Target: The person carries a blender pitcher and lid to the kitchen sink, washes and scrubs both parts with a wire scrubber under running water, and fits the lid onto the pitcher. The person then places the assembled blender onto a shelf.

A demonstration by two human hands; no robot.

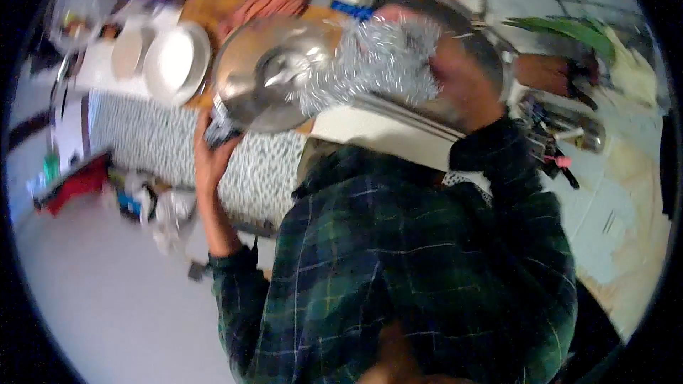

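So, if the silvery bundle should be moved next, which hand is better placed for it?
Probably the right hand: though blurred, it appears close beside the silvery bundle. The left hand seems occupied, apparently holding the round metal pan at the side away from the bundle.

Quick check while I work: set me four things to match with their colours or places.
1. metal pan
2. tinsel
3. plate
4. shirt

A. dark green plaid
B. silver and shaggy, by the right hand
C. white, near the picture's left side
D. in the grip of the left hand

Pairs: 1-D, 2-B, 3-C, 4-A
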